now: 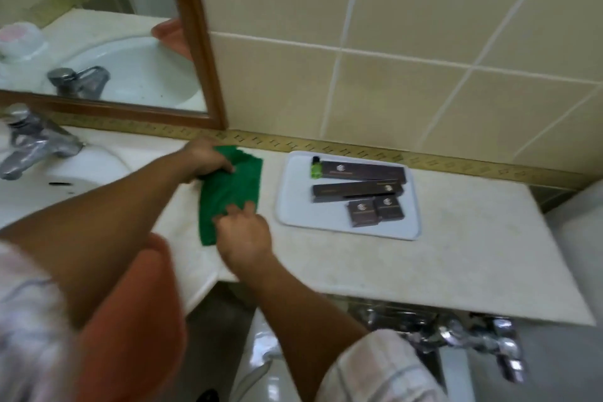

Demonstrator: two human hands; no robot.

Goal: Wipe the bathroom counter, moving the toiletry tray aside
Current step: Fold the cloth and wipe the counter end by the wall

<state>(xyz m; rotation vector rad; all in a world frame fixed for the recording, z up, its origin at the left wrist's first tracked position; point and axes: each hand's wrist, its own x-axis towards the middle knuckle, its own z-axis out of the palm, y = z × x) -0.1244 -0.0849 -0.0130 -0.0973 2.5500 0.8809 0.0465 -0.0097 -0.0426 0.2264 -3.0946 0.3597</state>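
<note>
Sink (39, 192) and tap (32, 143) noted at far left, set into the pale counter (456, 238); mirror (98, 26) above. Green cloth (228, 192) lies flat on the counter between sink and tray, soft and limp, judged light and easily bunched. Left hand (205, 160) is pressed on the cloth's far edge, fingers curled onto it; right hand (243, 235) has fingertips closed on the near edge, pinching the fabric. Tray (401, 225) sits right of the cloth, near but apart, close to the back wall trim. It is pale, shallow and rimmed, judged stiff and light; the smooth counter should let it slide. Loose on it: a small green bottle (315, 168), two long dark boxes (362, 171) and two small dark boxes (375, 210), all liable to shift if the tray is tilted. Grip judged best at the rim on opposite sides, kept level, or pushed flat. Free counter right of and in front of the tray offers room; the wall blocks the rear
</note>
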